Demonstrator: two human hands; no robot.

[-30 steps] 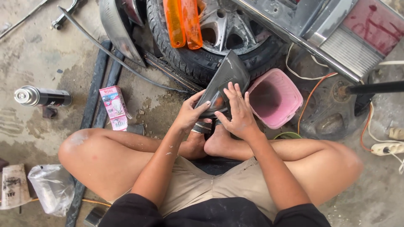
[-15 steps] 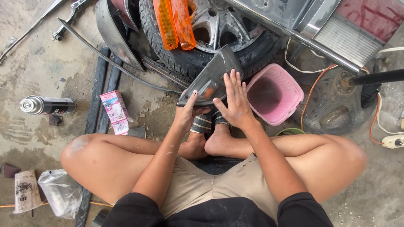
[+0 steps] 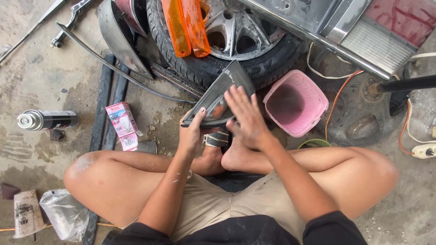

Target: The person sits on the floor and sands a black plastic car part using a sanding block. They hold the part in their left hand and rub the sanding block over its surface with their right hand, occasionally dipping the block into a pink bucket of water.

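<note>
Headlamp housing [image 3: 218, 97], dark grey and roughly triangular, sits propped over your crossed feet, its pointed top leaning against the tyre [image 3: 195, 68] in front of you. Your left hand [image 3: 193, 134] grasps its lower left corner, thumb on the face and fingers curled under the edge. Your right hand [image 3: 247, 120] lies flat on the housing's right side with the fingers spread and straight, pressing rather than gripping; it holds nothing closed.

Just below the housing, a roll of striped tape [image 3: 217, 138] rests between your hands and your feet. To your right of the housing, nearly touching it, stands a pink plastic basket [image 3: 313, 97], and beyond that a dark wheel cover [image 3: 363, 122] lies on the concrete with an orange wire [image 3: 338, 97] curving over it. Against the tyre's alloy rim lean two orange lamp lenses [image 3: 185, 27]. A chrome and red tail lamp assembly [image 3: 363, 31] crosses the upper right.

To your left, a small pink and white carton [image 3: 121, 124] lies beside long black rubber strips [image 3: 106, 104], and a spray can [image 3: 47, 120] lies on its side further out. Near your left knee are a clear plastic bag [image 3: 66, 213] and a crumpled paper cup [image 3: 27, 213]. A white power strip [image 3: 424, 150] sits at the far right edge.
</note>
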